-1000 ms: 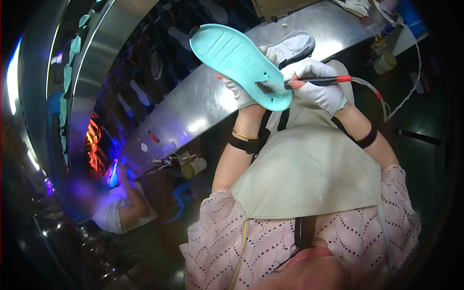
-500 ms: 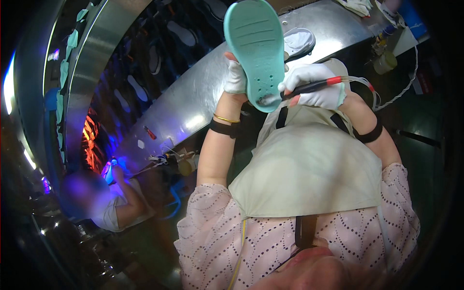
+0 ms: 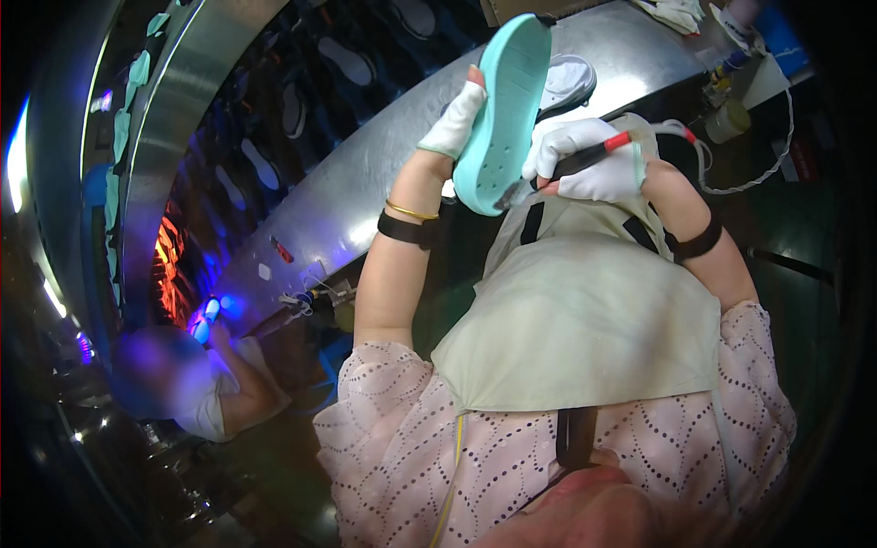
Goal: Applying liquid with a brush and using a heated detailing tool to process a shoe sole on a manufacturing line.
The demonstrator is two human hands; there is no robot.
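A teal shoe sole (image 3: 508,110) is raised above the metal bench, tilted on its side with its dimpled, holed face partly turned toward me. My left hand (image 3: 457,121), in a white fingerless-tipped glove, is closed round its left edge. In my right hand (image 3: 598,179), also gloved in white, is a brush (image 3: 582,162) with a black handle, a red end and a pale tube leading off it. Its dark, wet-looking bristles touch the sole's lower end, near the small holes. The fingers of that hand are wrapped round the handle.
A grey-white shoe (image 3: 568,82) rests on the metal bench (image 3: 393,151). Beyond the bench, several soles (image 3: 347,62) lie on a dark conveyor. White gloves (image 3: 674,13) and a small jar (image 3: 728,121) are at the right. A co-worker (image 3: 239,395) sits at the left, holding something lit blue.
The sole has been turned onto its side and its top has swung right. My left hand shifted with it. The brush stays at the sole's lower end.
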